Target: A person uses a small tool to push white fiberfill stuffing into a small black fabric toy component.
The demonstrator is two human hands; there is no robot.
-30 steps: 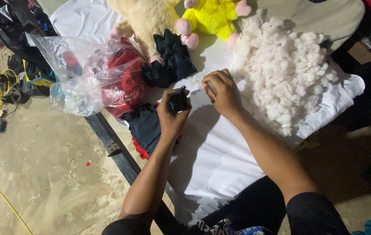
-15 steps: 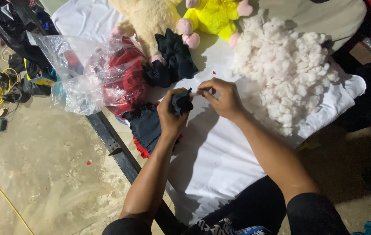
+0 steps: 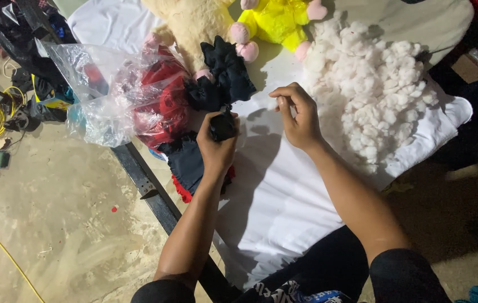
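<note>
Left hand (image 3: 216, 147) clenched round black piece (image 3: 223, 127), just left of stuffing pile (image 3: 370, 101). Right hand (image 3: 298, 115) pinched, contents unclear. Risk: loose grip drops piece off bench (image 3: 283, 213) edge; stuffing scatters.

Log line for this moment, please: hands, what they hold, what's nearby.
left hand: grips small black fabric piece | right hand: fingers pinched, over white cloth, beside white stuffing pile

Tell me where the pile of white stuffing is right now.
In the head view, the white stuffing pile lies on the white cloth, just right of the right hand, below the yellow plush toy.
</note>
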